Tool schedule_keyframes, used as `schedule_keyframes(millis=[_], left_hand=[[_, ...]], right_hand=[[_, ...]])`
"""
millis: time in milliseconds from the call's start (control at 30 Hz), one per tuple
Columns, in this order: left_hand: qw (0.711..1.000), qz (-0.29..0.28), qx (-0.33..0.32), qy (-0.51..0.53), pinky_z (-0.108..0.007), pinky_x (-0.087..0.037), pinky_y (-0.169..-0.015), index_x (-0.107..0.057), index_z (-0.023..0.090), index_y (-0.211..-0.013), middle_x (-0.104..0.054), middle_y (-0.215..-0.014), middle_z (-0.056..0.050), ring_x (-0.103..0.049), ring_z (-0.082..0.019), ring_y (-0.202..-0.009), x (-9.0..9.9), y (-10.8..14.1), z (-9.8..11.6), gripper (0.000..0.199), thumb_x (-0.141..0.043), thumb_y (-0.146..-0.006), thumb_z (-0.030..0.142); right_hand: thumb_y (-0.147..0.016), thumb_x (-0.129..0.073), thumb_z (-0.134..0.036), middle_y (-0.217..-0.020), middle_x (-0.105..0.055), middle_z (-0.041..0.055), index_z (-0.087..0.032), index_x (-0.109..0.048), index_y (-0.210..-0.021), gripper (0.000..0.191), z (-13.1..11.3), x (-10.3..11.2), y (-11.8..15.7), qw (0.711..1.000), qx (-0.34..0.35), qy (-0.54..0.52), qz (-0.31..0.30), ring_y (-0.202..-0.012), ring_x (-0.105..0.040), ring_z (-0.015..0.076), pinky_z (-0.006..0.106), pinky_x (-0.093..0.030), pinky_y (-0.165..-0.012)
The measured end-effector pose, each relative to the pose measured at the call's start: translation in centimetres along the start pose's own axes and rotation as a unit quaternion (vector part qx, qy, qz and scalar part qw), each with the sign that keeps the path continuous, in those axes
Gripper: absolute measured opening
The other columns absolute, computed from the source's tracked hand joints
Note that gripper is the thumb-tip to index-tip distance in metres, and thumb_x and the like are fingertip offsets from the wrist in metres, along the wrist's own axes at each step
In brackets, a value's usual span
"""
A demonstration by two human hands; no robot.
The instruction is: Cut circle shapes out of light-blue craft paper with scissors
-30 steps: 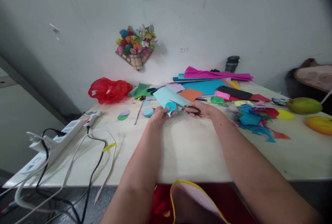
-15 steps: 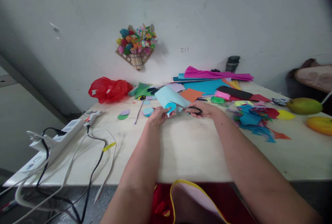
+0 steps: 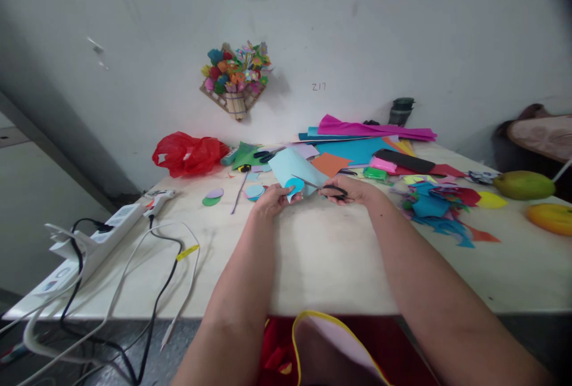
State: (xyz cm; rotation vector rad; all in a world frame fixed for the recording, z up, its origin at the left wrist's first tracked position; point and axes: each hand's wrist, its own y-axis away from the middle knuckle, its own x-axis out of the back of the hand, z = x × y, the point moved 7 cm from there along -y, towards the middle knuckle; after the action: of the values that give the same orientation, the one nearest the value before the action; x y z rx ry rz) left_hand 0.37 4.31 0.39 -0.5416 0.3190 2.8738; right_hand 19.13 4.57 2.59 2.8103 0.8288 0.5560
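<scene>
Between the fingers of my left hand (image 3: 273,198) are a bright blue paper circle (image 3: 295,185) and a pale blue paper sheet (image 3: 292,164) behind it. My right hand (image 3: 348,188) is closed around the black handles of a pair of scissors (image 3: 335,192). The blades point left and lie against the pale sheet, close to the circle's right edge. Left of my left hand, a few pale and blue paper circles (image 3: 255,192) lie on the table, with a lilac and a green circle (image 3: 213,197) farther left.
Coloured paper scraps (image 3: 431,201) are heaped on the right, near two mangoes (image 3: 525,184). Paper sheets (image 3: 353,151), a black phone (image 3: 404,161) and a red plastic bag (image 3: 190,155) lie toward the wall. A power strip (image 3: 100,243), cables and a glue gun (image 3: 159,201) occupy the left.
The pale sheet has shifted slightly right in my left hand, its far edge a bit rounder. Both hands keep almost the same place, and the scissors stay at the paper.
</scene>
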Motion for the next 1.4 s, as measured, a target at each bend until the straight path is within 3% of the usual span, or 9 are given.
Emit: schedule_keyframes(millis=[567,833,967,1400], left_hand=[[0.999,-0.041,0.002,-0.013,-0.018,-0.051,-0.049,-0.069,0.003,-0.078,-0.069,-0.062,-0.012,-0.067,-0.015,-0.055,-0.1,-0.1,0.0,0.02,-0.053,-0.089,-0.001],[0.999,-0.044,-0.002,-0.017,-0.017,-0.051,-0.05,-0.067,0.003,-0.074,-0.069,-0.062,-0.012,-0.067,-0.014,-0.053,-0.3,-0.1,0.0,0.023,-0.052,-0.091,-0.001],[0.999,-0.044,0.002,-0.023,-0.016,-0.051,-0.05,-0.066,0.004,-0.074,-0.069,-0.062,-0.011,-0.065,-0.013,-0.051,-0.3,-0.1,0.0,0.016,-0.06,-0.088,0.0],[0.999,-0.041,0.002,-0.023,-0.017,-0.05,-0.049,-0.068,0.003,-0.076,-0.069,-0.061,-0.012,-0.067,-0.014,-0.054,-0.4,0.1,0.1,0.017,-0.058,-0.088,-0.001]], right_hand=[[-0.084,-0.063,-0.019,-0.046,-0.05,-0.003,-0.014,-0.062,-0.072,0.013,0.1,0.0,-0.6,1.0,0.027,0.009,-0.005,-0.034,-0.035,0.0047,0.019,-0.025,-0.037],[-0.083,-0.067,-0.027,-0.052,-0.058,-0.0013,-0.015,-0.062,-0.077,0.014,-0.4,-0.3,-0.1,0.999,0.027,0.027,-0.003,-0.036,-0.043,0.0062,0.02,-0.019,-0.033],[-0.081,-0.069,-0.031,-0.052,-0.058,-0.0017,-0.016,-0.062,-0.077,0.017,-0.4,-0.5,-0.1,0.999,0.026,0.019,-0.002,-0.036,-0.042,0.0059,0.02,-0.02,-0.035],[-0.077,-0.066,-0.029,-0.047,-0.052,-0.0034,-0.017,-0.057,-0.068,0.017,0.3,-0.2,-1.2,0.999,0.042,0.004,-0.012,-0.034,-0.036,0.006,0.021,-0.021,-0.036]])
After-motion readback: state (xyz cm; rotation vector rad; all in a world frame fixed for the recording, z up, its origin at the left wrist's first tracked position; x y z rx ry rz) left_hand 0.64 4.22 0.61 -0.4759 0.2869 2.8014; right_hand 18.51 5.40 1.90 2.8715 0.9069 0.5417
